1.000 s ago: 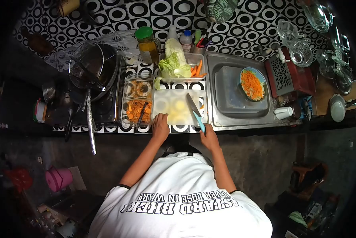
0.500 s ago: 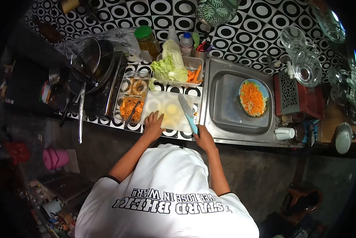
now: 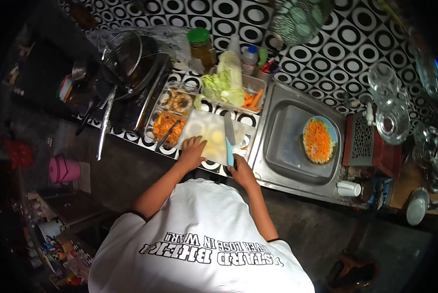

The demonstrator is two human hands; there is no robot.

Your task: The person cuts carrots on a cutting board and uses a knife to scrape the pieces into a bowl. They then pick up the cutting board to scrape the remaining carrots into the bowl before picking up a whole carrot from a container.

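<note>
My left hand (image 3: 193, 151) rests with its fingers spread on the near left part of a translucent cutting board (image 3: 211, 129). Faint yellowish patches show on or through the board. The handle of a kitchen knife (image 3: 229, 136) is gripped in my right hand (image 3: 242, 172), at the board's near right side. Its grey blade points away from me over the board, and the handle is light blue. Small orange bits (image 3: 244, 148) lie by the board's right edge. Beyond the board, a clear tub (image 3: 224, 104) holds a pale leafy cabbage (image 3: 228, 78) and carrot pieces (image 3: 252, 99).
At left are a stove with a pan (image 3: 143, 66) and containers of cut food (image 3: 166, 128). To the right, a bowl of shredded carrot (image 3: 318, 141) sits in the steel sink (image 3: 272, 112). A green-lidded jar (image 3: 200, 46) and a blue-capped bottle (image 3: 250, 59) stand behind.
The whole view has tilted clockwise. The knife has swung a little to the left and its blade now points more straight ahead. My left hand stays on the board.
</note>
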